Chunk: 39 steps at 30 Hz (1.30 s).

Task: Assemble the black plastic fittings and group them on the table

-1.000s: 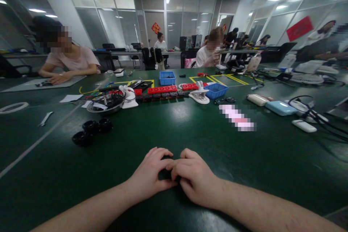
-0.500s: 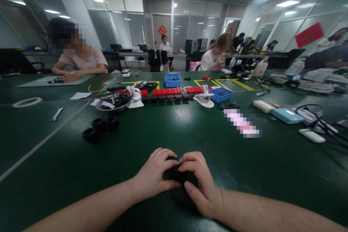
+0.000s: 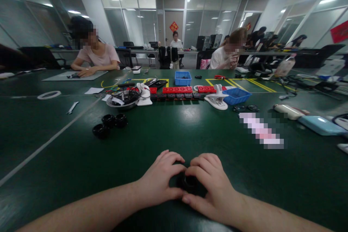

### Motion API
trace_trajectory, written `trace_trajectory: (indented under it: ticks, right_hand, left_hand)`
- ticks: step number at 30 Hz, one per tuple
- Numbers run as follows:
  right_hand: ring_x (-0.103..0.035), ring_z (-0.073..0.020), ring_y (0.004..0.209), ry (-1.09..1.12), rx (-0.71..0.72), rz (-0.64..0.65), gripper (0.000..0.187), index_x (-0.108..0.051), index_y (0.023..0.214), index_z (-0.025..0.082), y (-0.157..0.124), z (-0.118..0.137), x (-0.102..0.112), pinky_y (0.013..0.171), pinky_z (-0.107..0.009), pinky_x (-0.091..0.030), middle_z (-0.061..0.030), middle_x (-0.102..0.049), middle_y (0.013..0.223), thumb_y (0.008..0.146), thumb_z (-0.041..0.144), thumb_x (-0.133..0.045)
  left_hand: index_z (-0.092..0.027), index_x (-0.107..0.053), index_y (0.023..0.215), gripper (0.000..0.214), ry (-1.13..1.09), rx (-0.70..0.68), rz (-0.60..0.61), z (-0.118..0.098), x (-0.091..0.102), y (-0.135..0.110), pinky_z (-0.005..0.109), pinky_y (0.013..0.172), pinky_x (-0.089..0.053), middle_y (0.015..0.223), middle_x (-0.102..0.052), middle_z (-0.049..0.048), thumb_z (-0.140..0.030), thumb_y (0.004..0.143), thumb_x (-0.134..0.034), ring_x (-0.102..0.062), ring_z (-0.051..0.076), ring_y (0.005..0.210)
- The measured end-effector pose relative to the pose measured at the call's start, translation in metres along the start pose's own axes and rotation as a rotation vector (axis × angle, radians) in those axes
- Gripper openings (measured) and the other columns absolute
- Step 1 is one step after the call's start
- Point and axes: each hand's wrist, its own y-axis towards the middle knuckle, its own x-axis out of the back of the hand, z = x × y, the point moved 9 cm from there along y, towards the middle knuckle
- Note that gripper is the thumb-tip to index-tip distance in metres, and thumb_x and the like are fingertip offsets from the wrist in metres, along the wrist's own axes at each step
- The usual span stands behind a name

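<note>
On the green table in front of me sits a small, glossy black round piece (image 3: 189, 182) with a rounded rim, partly hidden by my fingers. My left hand (image 3: 165, 177) curls around its left side, thumb low and fingers arched over. From the right, my right hand (image 3: 214, 181) closes in, with its fingertips at the top and the thumb at the near edge beside the left thumb. Three similar black round pieces (image 3: 108, 120) stand in a cluster farther off to the left.
Beyond are a metal bowl of cables (image 3: 122, 101), white clips (image 3: 217, 99), a red power strip row (image 3: 177, 90) and blue bins (image 3: 236, 96). A wrench (image 3: 72, 107) lies left; glasses (image 3: 246, 108) and a light-blue case (image 3: 322, 125) lie right. People sit across the table.
The view has swung slightly left, so things appear shifted right. My right fingers have moved around the black piece, and its rim shows more clearly; both hands stay at it.
</note>
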Motion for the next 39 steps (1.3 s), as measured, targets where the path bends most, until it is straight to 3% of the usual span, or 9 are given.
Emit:
trace_trajectory:
  ticks: [5,13,22,25,32,39]
  right_hand:
    - [-0.048,-0.0171,0.079,0.041,-0.023,0.047,0.011,-0.056,0.087,0.018,0.001,0.003,-0.005,0.072,-0.033,-0.037,-0.0043,-0.057,0.083,0.078,0.022,-0.050]
    - [-0.048,-0.0191,0.086,0.153,0.023,0.083,0.029,-0.057,0.097,0.015,-0.001,0.007,-0.006,0.076,-0.037,-0.039,-0.0069,-0.059,0.093,0.072,0.013,-0.043]
    - [-0.048,-0.0182,0.086,0.166,0.110,0.074,0.026,-0.062,0.083,0.020,-0.007,0.012,-0.008,0.079,-0.036,-0.038,0.0016,-0.066,0.095,0.071,0.012,-0.040]
    - [-0.047,-0.0173,0.095,0.178,0.148,0.056,0.022,-0.061,0.079,0.021,-0.010,0.014,-0.007,0.087,-0.036,-0.034,0.0048,-0.067,0.094,0.071,0.013,-0.043]
    - [-0.044,-0.0141,0.107,0.196,0.185,0.065,0.016,-0.060,0.073,0.023,-0.015,0.014,-0.011,0.106,-0.038,-0.012,0.0095,-0.066,0.092,0.073,0.014,-0.046]
    - [-0.047,-0.0168,0.103,0.166,0.123,0.004,0.028,-0.058,0.096,0.021,-0.006,0.016,0.009,0.106,-0.042,-0.012,0.0006,-0.062,0.100,0.072,0.014,-0.047]
  left_hand:
    - [-0.025,-0.060,0.098,0.033,0.010,-0.018,-0.012,-0.004,0.002,0.000,0.046,0.102,-0.024,0.111,-0.054,0.0044,-0.037,0.068,-0.067,-0.046,0.025,0.107]
    - [-0.024,-0.061,0.094,0.028,0.014,-0.005,0.004,-0.007,0.002,0.002,0.048,0.100,-0.026,0.109,-0.053,0.0036,-0.031,0.067,-0.068,-0.046,0.025,0.105]
    - [-0.023,-0.061,0.091,0.024,0.043,0.015,0.024,-0.006,-0.001,0.002,0.049,0.100,-0.026,0.112,-0.052,0.0044,-0.032,0.070,-0.067,-0.045,0.025,0.109]
    - [-0.024,-0.061,0.095,0.026,0.047,0.008,0.030,-0.006,-0.002,0.002,0.049,0.101,-0.026,0.112,-0.053,0.0046,-0.030,0.070,-0.066,-0.045,0.025,0.109]
    - [-0.026,-0.059,0.101,0.035,0.062,-0.001,0.039,0.001,-0.007,0.002,0.050,0.103,-0.024,0.115,-0.052,0.0050,-0.029,0.067,-0.068,-0.044,0.026,0.111]
    - [-0.030,-0.054,0.113,0.043,0.064,-0.018,0.041,0.005,-0.010,-0.001,0.051,0.103,-0.024,0.120,-0.050,0.0034,-0.036,0.073,-0.065,-0.043,0.026,0.114]
